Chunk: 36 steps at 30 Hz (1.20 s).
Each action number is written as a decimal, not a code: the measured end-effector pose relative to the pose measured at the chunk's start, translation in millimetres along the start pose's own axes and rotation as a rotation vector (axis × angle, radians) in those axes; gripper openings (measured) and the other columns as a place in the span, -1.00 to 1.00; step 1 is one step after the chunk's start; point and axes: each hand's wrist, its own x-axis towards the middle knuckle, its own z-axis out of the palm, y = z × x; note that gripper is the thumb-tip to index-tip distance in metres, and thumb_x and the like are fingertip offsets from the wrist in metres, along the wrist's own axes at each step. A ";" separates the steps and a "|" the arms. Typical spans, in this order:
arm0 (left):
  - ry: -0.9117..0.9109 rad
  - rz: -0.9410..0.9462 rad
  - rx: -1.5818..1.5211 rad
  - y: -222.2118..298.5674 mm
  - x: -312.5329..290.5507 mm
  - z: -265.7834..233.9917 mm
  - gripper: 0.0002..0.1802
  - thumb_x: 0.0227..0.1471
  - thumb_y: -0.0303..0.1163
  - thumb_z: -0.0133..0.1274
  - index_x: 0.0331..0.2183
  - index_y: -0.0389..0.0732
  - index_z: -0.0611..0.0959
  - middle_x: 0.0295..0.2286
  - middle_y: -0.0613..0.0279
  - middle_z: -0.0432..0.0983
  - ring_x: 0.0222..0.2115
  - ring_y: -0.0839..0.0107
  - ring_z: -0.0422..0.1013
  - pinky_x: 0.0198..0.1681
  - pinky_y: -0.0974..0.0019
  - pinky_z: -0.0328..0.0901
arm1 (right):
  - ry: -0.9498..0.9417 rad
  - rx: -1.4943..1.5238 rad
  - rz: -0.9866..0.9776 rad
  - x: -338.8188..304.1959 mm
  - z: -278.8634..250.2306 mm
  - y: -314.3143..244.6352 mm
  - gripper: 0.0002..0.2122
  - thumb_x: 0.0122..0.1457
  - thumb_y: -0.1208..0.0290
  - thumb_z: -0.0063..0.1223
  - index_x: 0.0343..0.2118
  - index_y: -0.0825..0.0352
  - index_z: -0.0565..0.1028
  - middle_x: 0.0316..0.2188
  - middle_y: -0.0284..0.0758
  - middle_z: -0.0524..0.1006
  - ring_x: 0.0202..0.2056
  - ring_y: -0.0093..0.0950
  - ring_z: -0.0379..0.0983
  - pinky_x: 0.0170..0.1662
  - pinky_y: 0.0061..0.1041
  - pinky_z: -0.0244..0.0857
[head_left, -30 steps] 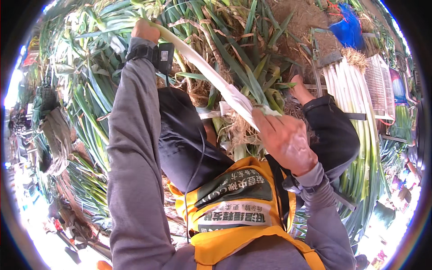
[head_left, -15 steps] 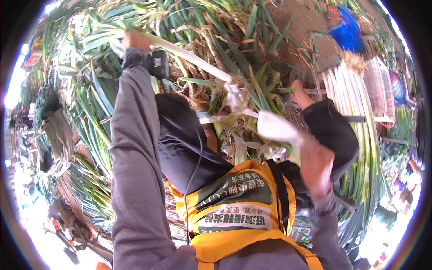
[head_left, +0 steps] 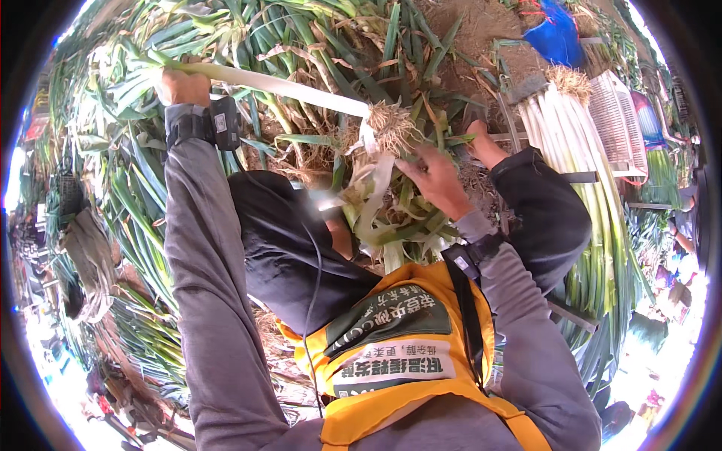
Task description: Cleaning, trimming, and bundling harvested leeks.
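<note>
My left hand is closed around the green part of a leek, which slants down to the right with its white shank bare. The leek's tuft of roots points toward my right hand. That hand is beside the roots, fingers apart and fingertips close to a pale strip of peeled leaf. Whether the fingertips touch the strip is hard to see. Below the roots, the strip hangs over a heap of peeled leaves between my legs.
Unpeeled leeks are piled ahead and along my left. At the right, a bundle of clean white leeks lies on a metal rack, roots outward. Beyond it are a pale slatted crate and a blue bag.
My right hand has moved up and left from beside my right knee to the leek's roots. The pale leaf strip it was pulling now hangs lower. My left hand and the leek have shifted left.
</note>
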 end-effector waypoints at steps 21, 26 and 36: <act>-0.163 0.163 1.061 46.6 48.3 -100.0 -0.61 -0.04 -0.20 0.10 -0.22 -0.27 0.66 -0.23 -0.12 0.54 -0.17 -0.04 0.46 -0.09 0.11 0.33 | -0.118 0.213 -0.335 -91.4 2.0 -116.0 -0.70 0.26 0.24 0.03 -0.15 0.43 0.49 -0.49 -0.33 0.59 -0.46 -0.39 0.52 -0.39 -0.41 0.33; -0.114 0.411 1.645 -10.1 18.9 -38.9 -0.61 0.07 -0.21 -0.04 -0.14 -0.28 0.55 -0.21 -0.04 0.53 -0.31 0.12 0.47 -0.12 0.04 0.31 | -0.326 0.260 0.708 -70.3 -55.8 -77.5 -0.74 0.26 0.26 0.01 -0.22 0.40 0.46 -0.39 -0.17 0.58 -0.37 -0.16 0.55 -0.36 -0.26 0.36; -0.371 0.461 1.139 0.7 2.6 9.8 -0.64 0.03 -0.30 0.11 -0.25 -0.42 0.47 -0.36 -0.05 0.60 -0.27 0.10 0.53 -0.24 0.19 0.38 | 0.124 -0.554 -0.193 -16.0 -37.3 -108.7 -0.46 0.08 0.14 0.20 0.06 0.30 0.34 -0.04 -0.11 0.45 -0.28 -0.16 0.54 -0.31 -0.26 0.44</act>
